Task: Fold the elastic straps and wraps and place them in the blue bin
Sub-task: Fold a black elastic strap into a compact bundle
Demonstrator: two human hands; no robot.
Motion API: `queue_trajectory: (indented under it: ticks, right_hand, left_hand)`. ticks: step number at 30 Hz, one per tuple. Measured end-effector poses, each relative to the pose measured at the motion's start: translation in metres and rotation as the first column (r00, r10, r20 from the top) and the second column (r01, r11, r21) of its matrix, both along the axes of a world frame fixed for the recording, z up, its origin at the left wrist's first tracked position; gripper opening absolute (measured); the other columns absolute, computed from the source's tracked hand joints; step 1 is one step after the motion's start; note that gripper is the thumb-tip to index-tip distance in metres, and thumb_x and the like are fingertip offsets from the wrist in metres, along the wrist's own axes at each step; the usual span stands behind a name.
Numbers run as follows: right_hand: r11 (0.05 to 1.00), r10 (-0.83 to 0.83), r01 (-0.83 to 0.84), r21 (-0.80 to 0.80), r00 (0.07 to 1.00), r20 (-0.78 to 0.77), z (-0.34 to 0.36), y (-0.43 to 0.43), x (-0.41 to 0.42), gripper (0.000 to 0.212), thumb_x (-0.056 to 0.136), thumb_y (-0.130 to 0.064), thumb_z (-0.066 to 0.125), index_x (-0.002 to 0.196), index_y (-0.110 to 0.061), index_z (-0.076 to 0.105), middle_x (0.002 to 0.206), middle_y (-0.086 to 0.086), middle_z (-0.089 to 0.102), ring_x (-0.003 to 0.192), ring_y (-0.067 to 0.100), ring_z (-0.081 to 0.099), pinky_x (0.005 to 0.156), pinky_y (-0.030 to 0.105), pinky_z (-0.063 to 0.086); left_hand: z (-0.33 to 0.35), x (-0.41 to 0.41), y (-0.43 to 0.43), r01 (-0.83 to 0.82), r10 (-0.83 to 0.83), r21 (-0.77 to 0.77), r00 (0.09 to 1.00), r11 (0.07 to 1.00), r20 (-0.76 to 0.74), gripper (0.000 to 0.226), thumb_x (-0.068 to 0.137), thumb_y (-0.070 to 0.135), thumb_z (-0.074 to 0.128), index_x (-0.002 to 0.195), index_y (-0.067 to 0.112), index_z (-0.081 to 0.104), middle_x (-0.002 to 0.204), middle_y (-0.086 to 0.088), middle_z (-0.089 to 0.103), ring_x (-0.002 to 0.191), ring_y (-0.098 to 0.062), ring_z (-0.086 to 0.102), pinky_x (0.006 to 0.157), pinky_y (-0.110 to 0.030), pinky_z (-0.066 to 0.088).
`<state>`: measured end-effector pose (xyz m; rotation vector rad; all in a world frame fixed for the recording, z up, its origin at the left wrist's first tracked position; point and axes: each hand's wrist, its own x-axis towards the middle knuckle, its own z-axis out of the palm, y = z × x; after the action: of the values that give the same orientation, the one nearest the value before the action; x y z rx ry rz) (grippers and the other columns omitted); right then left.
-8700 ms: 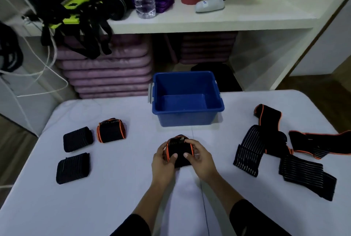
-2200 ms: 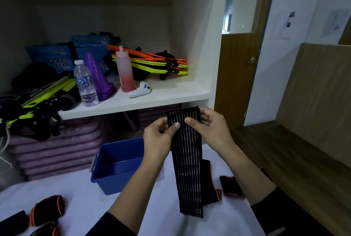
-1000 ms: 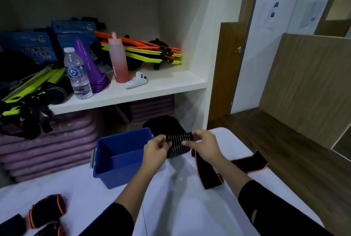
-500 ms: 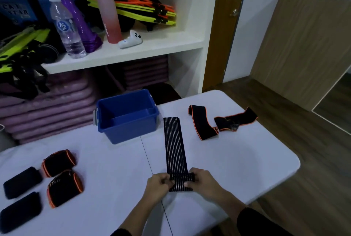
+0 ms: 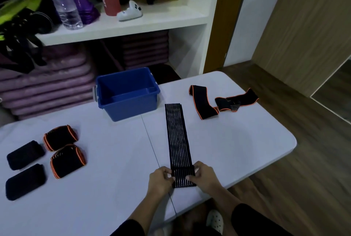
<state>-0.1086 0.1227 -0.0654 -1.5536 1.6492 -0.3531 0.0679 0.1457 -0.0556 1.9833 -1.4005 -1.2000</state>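
A long black striped elastic wrap [image 5: 176, 137] lies stretched flat on the white table [image 5: 237, 150], running from near me toward the blue bin [image 5: 127, 93]. Its near end is folded over once. My left hand [image 5: 160, 180] pinches that fold at its left edge and my right hand [image 5: 206, 176] pinches it at the right edge. The bin stands at the table's far side with nothing visible inside. Two black straps with orange trim [image 5: 204, 102] [image 5: 237, 99] lie unfolded at the far right.
Two folded orange-trimmed wraps [image 5: 60, 137] [image 5: 67, 160] and two folded plain black wraps [image 5: 24, 155] [image 5: 25, 180] lie at the left. Behind the table, a shelf [image 5: 123, 26] holds a water bottle [image 5: 63, 2], a pink bottle and sports gear. The table's right edge drops to wooden floor.
The striped wrap went from held up in the air to laid flat along the table. Both hands now pinch its near end, which has been turned over into a first fold.
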Motion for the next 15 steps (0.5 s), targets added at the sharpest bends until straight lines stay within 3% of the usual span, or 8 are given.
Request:
queue_trajectory:
  ticks: [4,8,11,13,15]
  right_hand:
    - [1.0,-0.014,0.013,-0.01,0.999,-0.03,-0.004,0.004,0.001,0.037,0.073,-0.029,0.076,0.093,-0.018,0.048,0.067,-0.009,0.055,0.061,0.004,0.054,0.053,0.016,0.039]
    - [0.961,0.1,-0.134,-0.241,0.984,-0.149,-0.007,0.009,-0.001,0.04,0.073,-0.03,0.072,0.103,-0.018,0.048,0.1,-0.004,0.05,0.093,0.012,0.048,0.074,0.026,0.044]
    - [0.898,0.283,-0.331,-0.289,0.939,-0.196,-0.005,0.008,-0.005,0.024,0.082,-0.032,0.065,0.1,-0.016,0.062,0.106,-0.004,0.052,0.103,0.012,0.046,0.081,0.02,0.037]
    - [0.874,0.368,-0.41,-0.259,0.909,-0.198,-0.004,0.005,-0.01,0.032,0.081,-0.04,0.065,0.101,-0.016,0.066,0.107,-0.005,0.055,0.106,0.011,0.046,0.085,0.017,0.035]
    - [0.84,0.453,-0.495,-0.224,0.865,-0.215,-0.004,0.001,-0.017,0.048,0.071,-0.049,0.07,0.108,-0.019,0.063,0.114,-0.006,0.054,0.11,0.007,0.043,0.091,0.018,0.035]
  left_hand:
    - [-0.001,-0.002,0.006,0.028,-0.023,-0.05,0.996,0.998,0.085,0.024,0.081,0.011,0.066,0.102,0.013,0.055,0.066,0.006,0.054,0.061,-0.007,0.052,0.053,-0.01,0.039]
    - [-0.006,-0.001,0.012,0.275,-0.183,-0.251,0.924,0.928,0.335,0.038,0.083,0.013,0.061,0.119,0.019,0.051,0.105,0.001,0.057,0.098,-0.015,0.054,0.077,-0.021,0.043]
    - [-0.012,0.001,0.011,0.465,-0.298,-0.301,0.834,0.833,0.465,0.032,0.084,0.012,0.056,0.116,0.017,0.061,0.113,0.0,0.054,0.107,-0.018,0.05,0.084,-0.025,0.046]
    - [-0.015,0.006,0.01,0.551,-0.35,-0.29,0.774,0.782,0.528,0.029,0.084,0.018,0.053,0.111,0.015,0.064,0.112,-0.001,0.057,0.103,-0.023,0.053,0.082,-0.031,0.049]
    - [-0.015,0.011,0.011,0.616,-0.388,-0.281,0.724,0.736,0.571,0.038,0.08,0.037,0.052,0.109,0.017,0.065,0.116,0.0,0.056,0.099,-0.022,0.054,0.079,-0.035,0.051]
